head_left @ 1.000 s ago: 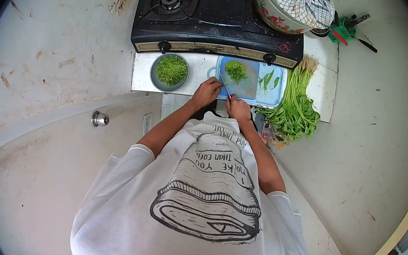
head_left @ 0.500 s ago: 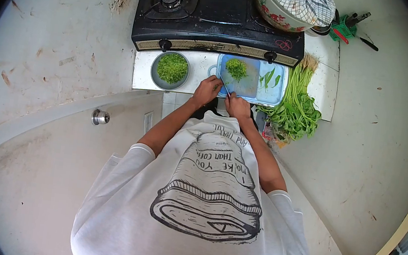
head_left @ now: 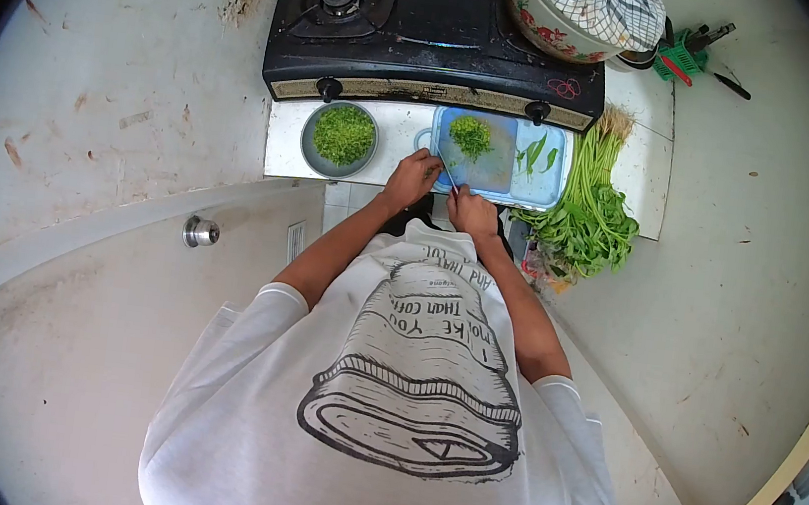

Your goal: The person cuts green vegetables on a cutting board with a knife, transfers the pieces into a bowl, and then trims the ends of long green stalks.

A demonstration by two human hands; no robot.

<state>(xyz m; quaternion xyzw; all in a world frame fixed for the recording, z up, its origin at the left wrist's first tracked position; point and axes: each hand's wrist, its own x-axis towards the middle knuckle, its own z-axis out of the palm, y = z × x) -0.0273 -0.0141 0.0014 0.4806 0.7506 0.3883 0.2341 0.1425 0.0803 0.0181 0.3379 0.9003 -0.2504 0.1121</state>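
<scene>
My right hand (head_left: 474, 212) is closed round the handle of a knife (head_left: 448, 171), whose blade points up and left over the blue cutting board (head_left: 493, 176). At the board's left edge, my left hand (head_left: 415, 175) has its fingers pressed together beside the blade; what they hold, if anything, is too small to make out. Chopped greens (head_left: 471, 136) lie in a small pile on the board, with a few loose leaves (head_left: 532, 154) on its right part. To the left stands a round grey bowl (head_left: 307, 154) full of finely chopped greens (head_left: 343, 136).
A large bunch of leafy greens (head_left: 590, 199) lies right of the board. Behind is a black gas stove (head_left: 440, 27) bearing a flowered pot (head_left: 549, 38) under a checked cloth (head_left: 612, 7). A green basket (head_left: 684, 61) with utensils stands at the back right.
</scene>
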